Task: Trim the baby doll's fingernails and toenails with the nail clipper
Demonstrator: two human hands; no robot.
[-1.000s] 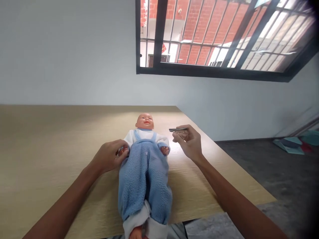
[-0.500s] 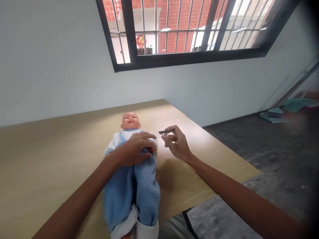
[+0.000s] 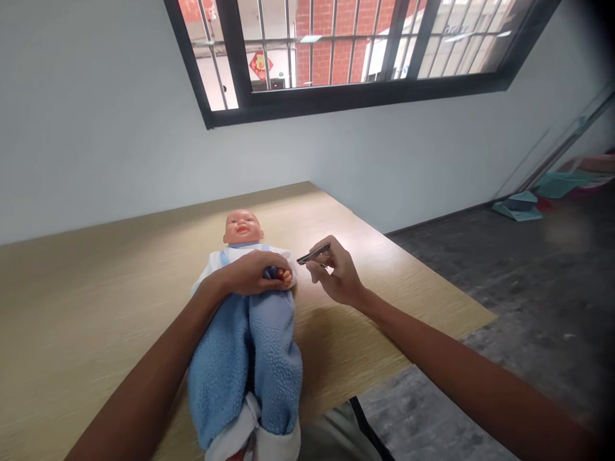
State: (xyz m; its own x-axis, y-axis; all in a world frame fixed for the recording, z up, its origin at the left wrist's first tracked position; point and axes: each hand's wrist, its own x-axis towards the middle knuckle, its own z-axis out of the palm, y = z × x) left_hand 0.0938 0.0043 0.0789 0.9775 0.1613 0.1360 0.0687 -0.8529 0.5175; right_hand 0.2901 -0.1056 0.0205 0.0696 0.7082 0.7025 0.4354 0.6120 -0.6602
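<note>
A baby doll [image 3: 273, 326] in blue fleece overalls and a white top lies on its back, head away from me. My left hand [image 3: 252, 272] rests across its belly, fingers curled round the doll's forearm near the wrist. The doll's small hand [image 3: 285, 276] pokes out beside my fingers. To the right, my right hand [image 3: 339, 272] pinches a metal nail clipper [image 3: 310, 256] between thumb and fingers, above the table. The clipper's tip points left, a short gap from the doll's sleeve and hand.
The wooden table [image 3: 96, 307] reaches to the white wall [image 3: 120, 128], under a barred window [image 3: 336, 102]. Its right edge drops to a dark floor [image 3: 442, 275]. A blue-green dustpan [image 3: 519, 206] and other plastic items lie on the floor at far right.
My left hand has shifted its hold so that the doll's hand shows more. The nail clipper has tilted, with its tip lower and nearer the doll's hand. The view has shifted slightly.
</note>
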